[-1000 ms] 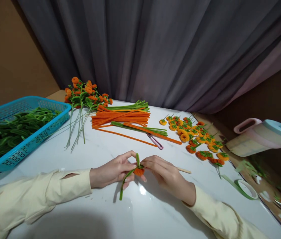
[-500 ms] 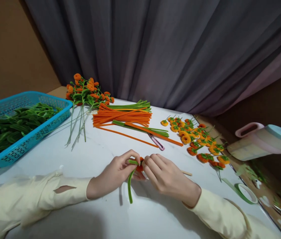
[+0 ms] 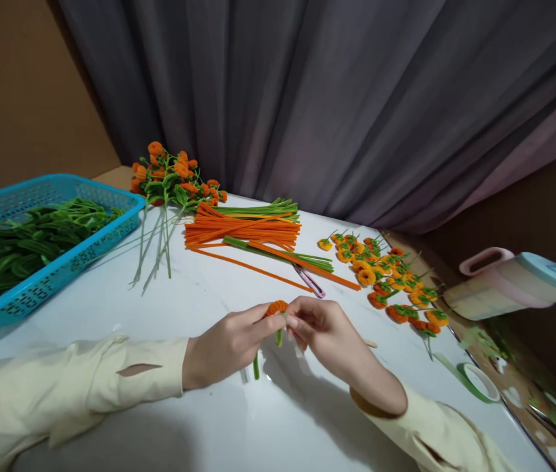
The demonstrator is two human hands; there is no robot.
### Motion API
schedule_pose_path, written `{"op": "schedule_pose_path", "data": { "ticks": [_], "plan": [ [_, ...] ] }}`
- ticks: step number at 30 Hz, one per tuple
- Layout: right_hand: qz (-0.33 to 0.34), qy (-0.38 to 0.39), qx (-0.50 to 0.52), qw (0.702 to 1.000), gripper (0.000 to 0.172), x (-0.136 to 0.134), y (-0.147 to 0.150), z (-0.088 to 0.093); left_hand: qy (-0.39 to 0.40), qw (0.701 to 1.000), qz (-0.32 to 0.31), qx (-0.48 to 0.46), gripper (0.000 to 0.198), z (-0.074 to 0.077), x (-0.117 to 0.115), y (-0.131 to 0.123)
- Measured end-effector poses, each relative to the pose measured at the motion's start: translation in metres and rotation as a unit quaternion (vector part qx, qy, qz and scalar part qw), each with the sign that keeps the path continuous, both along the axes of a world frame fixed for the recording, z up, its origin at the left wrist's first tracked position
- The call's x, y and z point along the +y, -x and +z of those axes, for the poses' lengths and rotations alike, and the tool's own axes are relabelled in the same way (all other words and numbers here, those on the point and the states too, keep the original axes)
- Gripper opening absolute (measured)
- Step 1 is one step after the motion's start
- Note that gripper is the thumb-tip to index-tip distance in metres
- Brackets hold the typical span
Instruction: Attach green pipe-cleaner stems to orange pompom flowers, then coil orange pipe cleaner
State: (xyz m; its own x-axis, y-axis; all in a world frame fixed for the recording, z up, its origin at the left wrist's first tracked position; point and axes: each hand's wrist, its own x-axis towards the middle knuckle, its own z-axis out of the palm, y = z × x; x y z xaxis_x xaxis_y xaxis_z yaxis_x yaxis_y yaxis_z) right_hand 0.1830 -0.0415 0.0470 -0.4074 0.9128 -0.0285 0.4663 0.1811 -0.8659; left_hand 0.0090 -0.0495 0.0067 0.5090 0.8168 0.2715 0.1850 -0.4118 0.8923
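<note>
Flower [image 3: 276, 307], orange, pinched in left hand [image 3: 231, 346], right hand [image 3: 333, 339] against its side.

Shows as a small orange flower head [image 3: 277, 307], fuzzy and ridged, rounded side uppermost. Sits pinched in the left hand [image 3: 231, 344], close against the fingers of the right hand [image 3: 332, 337], underside mostly hidden. Has a short green fuzzy strip [image 3: 278, 337] pointing down just beneath. Includes another green length [image 3: 256, 367], jutting downward below the left hand.
</note>
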Motion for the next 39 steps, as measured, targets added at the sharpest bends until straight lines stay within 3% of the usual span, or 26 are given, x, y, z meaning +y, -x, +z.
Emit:
{"op": "schedule_pose_path", "data": {
  "ticks": [2,3,6,8,10,12,15,17,21,24,26,29,32,35,39],
  "plan": [
    [0.002,0.099,0.048,0.994,0.016,0.003,-0.002,0.001,0.046,0.998,0.008,-0.030,0.024,0.000,0.000,-0.001],
    [0.002,0.095,0.049,0.994,0.016,0.004,-0.004,0.001,0.084,0.995,0.018,-0.053,0.025,0.001,0.001,-0.003],
    [0.024,-0.077,-0.022,0.996,0.015,0.005,-0.010,0.000,0.247,0.962,0.018,-0.113,0.033,0.005,0.006,-0.009],
    [0.057,-0.198,-0.077,0.976,0.017,0.005,-0.015,-0.001,0.347,0.928,-0.025,-0.135,0.039,0.008,0.011,-0.011],
    [0.073,-0.243,-0.096,0.963,0.020,0.006,-0.019,-0.002,0.390,0.909,-0.054,-0.140,0.043,0.008,0.016,-0.013],
    [0.058,-0.205,-0.083,0.974,0.020,0.007,-0.020,-0.005,0.383,0.912,-0.056,-0.138,0.043,0.007,0.018,-0.012],
    [0.011,-0.047,-0.013,0.999,0.015,0.009,-0.020,-0.009,0.326,0.935,-0.041,-0.133,0.038,0.004,0.017,-0.011],
    [-0.013,0.045,0.036,0.998,0.015,0.011,-0.017,-0.012,0.275,0.955,-0.018,-0.112,0.035,0.004,0.014,-0.010],
    [-0.045,0.083,0.067,0.993,0.017,0.010,-0.010,-0.013,0.192,0.979,0.031,-0.056,0.030,0.005,0.011,-0.009],
    [-0.051,0.036,0.034,0.997,0.017,0.011,-0.008,-0.013,0.187,0.981,0.035,-0.045,0.030,0.004,0.011,-0.010],
    [-0.038,0.001,0.001,0.999,0.017,0.012,-0.009,-0.013,0.240,0.968,0.015,-0.067,0.031,0.002,0.013,-0.011],
    [-0.007,-0.040,-0.043,0.998,0.018,0.013,-0.013,-0.015,0.373,0.920,-0.043,-0.112,0.037,-0.001,0.018,-0.011],
    [0.000,-0.131,-0.072,0.989,0.016,0.009,-0.020,-0.019,0.444,0.882,-0.056,-0.152,0.046,-0.001,0.021,-0.011],
    [0.021,-0.269,-0.092,0.959,0.021,-0.001,-0.027,-0.026,0.465,0.867,-0.051,-0.169,0.046,0.001,0.021,-0.011],
    [0.080,-0.407,-0.180,0.892,0.035,-0.013,-0.038,-0.032,0.484,0.858,-0.057,-0.160,0.040,0.003,0.020,-0.011]
  ]
}}
